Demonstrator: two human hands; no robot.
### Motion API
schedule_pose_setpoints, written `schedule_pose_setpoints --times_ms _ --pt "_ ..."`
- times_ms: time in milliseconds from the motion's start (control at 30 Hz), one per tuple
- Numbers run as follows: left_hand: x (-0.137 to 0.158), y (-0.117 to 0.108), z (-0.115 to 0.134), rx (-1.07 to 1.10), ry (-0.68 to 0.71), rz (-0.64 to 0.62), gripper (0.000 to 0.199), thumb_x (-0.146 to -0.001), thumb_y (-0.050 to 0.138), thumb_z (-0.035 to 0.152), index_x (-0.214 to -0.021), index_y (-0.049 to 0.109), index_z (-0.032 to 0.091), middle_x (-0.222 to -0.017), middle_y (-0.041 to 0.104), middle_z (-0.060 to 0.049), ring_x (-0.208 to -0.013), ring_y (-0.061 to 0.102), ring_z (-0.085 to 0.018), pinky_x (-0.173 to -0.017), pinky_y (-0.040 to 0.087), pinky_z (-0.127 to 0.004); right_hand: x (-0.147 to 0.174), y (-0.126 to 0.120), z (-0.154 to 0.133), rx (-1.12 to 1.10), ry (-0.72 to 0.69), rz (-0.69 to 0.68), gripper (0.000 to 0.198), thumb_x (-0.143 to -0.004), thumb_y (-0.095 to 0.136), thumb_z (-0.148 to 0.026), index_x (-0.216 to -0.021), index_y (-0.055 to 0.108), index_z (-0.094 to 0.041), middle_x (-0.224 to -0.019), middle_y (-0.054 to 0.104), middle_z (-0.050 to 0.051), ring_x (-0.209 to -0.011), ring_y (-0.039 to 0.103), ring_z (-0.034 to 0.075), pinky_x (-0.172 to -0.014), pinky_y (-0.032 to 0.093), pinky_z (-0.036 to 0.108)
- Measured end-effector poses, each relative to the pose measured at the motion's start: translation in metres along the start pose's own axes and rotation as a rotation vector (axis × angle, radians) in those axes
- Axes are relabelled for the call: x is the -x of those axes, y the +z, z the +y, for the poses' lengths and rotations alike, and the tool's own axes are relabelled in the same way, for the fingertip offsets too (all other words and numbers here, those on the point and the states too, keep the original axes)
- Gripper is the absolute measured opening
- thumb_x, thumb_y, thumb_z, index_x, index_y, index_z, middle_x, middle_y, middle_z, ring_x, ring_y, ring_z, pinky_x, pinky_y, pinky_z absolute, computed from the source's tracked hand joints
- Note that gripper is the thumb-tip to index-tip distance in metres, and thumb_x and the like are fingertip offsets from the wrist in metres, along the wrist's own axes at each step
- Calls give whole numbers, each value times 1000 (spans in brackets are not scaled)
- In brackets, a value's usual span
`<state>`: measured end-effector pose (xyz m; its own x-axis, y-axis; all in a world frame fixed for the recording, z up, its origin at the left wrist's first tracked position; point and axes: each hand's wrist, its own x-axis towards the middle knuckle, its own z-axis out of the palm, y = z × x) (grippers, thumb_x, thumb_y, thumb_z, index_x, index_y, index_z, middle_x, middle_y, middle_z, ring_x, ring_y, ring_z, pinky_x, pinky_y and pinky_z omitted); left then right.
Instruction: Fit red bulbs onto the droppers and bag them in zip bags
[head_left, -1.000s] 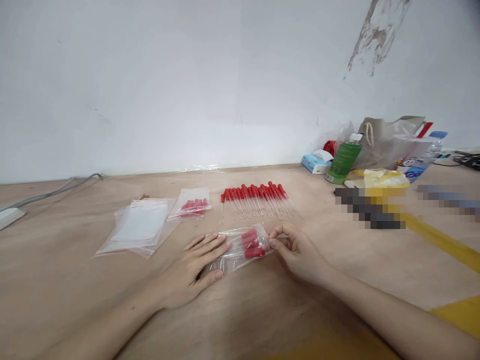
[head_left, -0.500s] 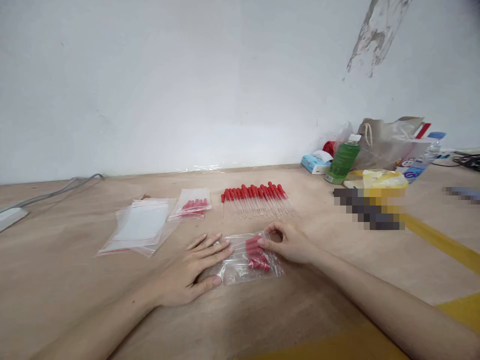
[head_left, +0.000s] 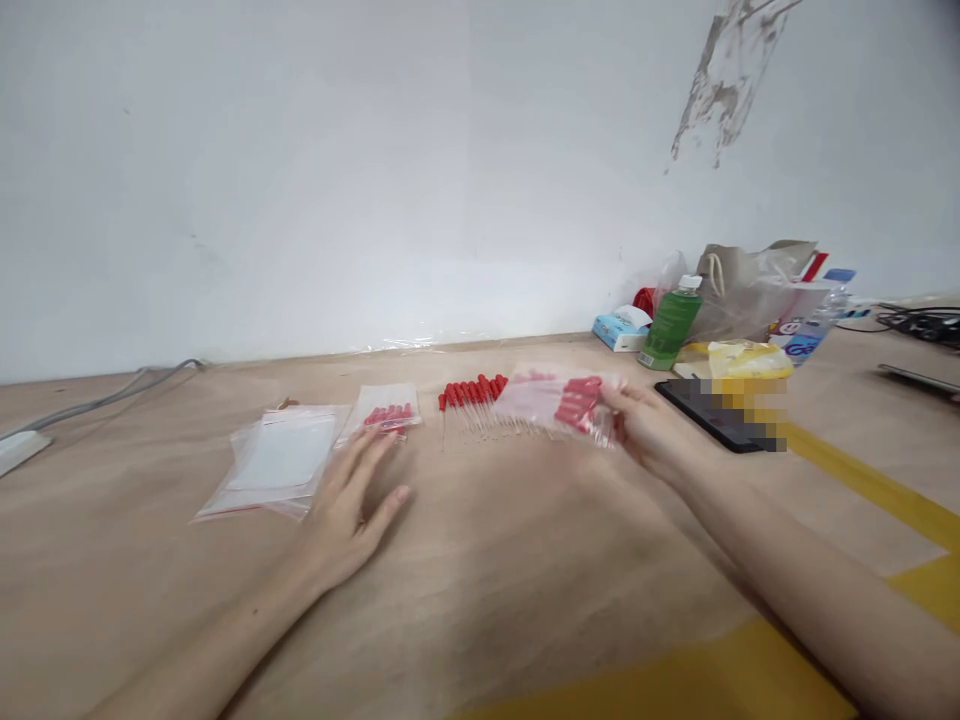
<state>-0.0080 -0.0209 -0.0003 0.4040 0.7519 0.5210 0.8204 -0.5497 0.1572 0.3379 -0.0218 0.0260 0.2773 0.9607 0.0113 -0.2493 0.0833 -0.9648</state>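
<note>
My right hand (head_left: 645, 425) pinches the right end of a clear plastic zip bag (head_left: 536, 400) with red-topped pieces inside. The bag is lifted and hides part of a row of thin clear droppers with red bulbs (head_left: 469, 392) behind it. My left hand (head_left: 352, 505) has its fingers apart and holds nothing. Its fingertips are close to a second zip bag (head_left: 386, 395) that also has red bulbs in it; whether they touch it I cannot tell. Left of that hand lies a stack of flat plastic bags (head_left: 277, 455).
At the back right stand a green bottle (head_left: 670, 325), a tissue box (head_left: 621, 330) and plastic bags (head_left: 739, 295). A dark tablet-like device (head_left: 712, 415), partly pixelated, lies before them. Yellow tape (head_left: 862, 485) runs along the right. A grey cable (head_left: 112, 400) is at far left.
My right hand has raised the filled bag from the table and carried it forward and right, over the droppers. My left hand has let go of it and moved left.
</note>
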Motion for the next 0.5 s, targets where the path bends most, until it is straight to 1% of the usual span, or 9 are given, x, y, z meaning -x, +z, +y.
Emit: schedule_pose_setpoints --times_ms 33,67,100,167,200,267,367,433,500 --pt "-2 0 -8 -62 -42 39 54 -85 38 43 -133 29 22 -140 30 -6 -130 22 -25 -103 26 -41 -12 -9 -6 32 -78 96 12 -78 55 -30 -81 54 -18 -73 63 3 -58 59 12 -54 49 24" --pt "-4 0 -18 -135 -98 64 53 -84 37 44 -132 31 20 -138 31 -8 -130 21 -25 -103 26 -42 -24 -17 -10 72 -120 176 11 -79 53 -29 -82 53 -19 -72 63 2 -55 58 11 -50 49 23" --pt "-6 -1 -27 -211 -163 70 54 -84 36 45 -130 34 19 -137 32 -11 -130 21 -27 -102 25 -44 -35 -24 -11 119 -148 258 11 -81 52 -29 -84 52 -19 -71 62 1 -53 57 10 -47 48 22" --pt "-8 -5 -47 -338 -301 44 55 -84 32 48 -127 40 15 -136 33 -15 -130 19 -31 -100 24 -48 -54 -36 -7 274 -138 406 10 -84 46 -27 -88 49 -19 -73 62 1 -51 57 9 -46 48 23" --pt "-9 -6 -56 -379 -364 13 56 -84 30 48 -126 41 13 -136 33 -17 -129 19 -32 -100 23 -50 -61 -41 -2 355 -116 435 10 -85 43 -26 -90 49 -19 -73 62 2 -52 57 9 -48 49 24" --pt "-9 -9 -71 -412 -459 -72 60 -85 24 49 -127 40 9 -136 31 -20 -129 19 -35 -99 22 -50 -69 -48 10 452 -70 432 12 -84 44 -26 -89 51 -17 -71 62 4 -54 59 11 -50 50 27" --pt "-8 -8 -88 -409 -547 -176 64 -85 19 49 -130 34 6 -137 27 -22 -127 19 -39 -96 23 -53 -71 -59 22 577 -12 405 16 -73 59 -27 -80 55 -13 -71 62 9 -65 62 20 -54 51 33" --pt "-7 -7 -96 -387 -581 -214 64 -84 20 48 -128 36 4 -132 33 -24 -123 28 -41 -92 28 -53 -68 -64 22 678 -6 443 29 -60 70 -26 -80 56 -12 -83 61 15 -82 61 29 -62 50 37" --pt "-6 -6 -100 -315 -557 -253 57 -84 24 45 -116 46 4 -118 46 -25 -113 41 -39 -87 33 -50 -64 -64 16 858 -90 518 44 -53 74 -30 -89 55 -11 -103 55 19 -98 54 34 -72 46 40"
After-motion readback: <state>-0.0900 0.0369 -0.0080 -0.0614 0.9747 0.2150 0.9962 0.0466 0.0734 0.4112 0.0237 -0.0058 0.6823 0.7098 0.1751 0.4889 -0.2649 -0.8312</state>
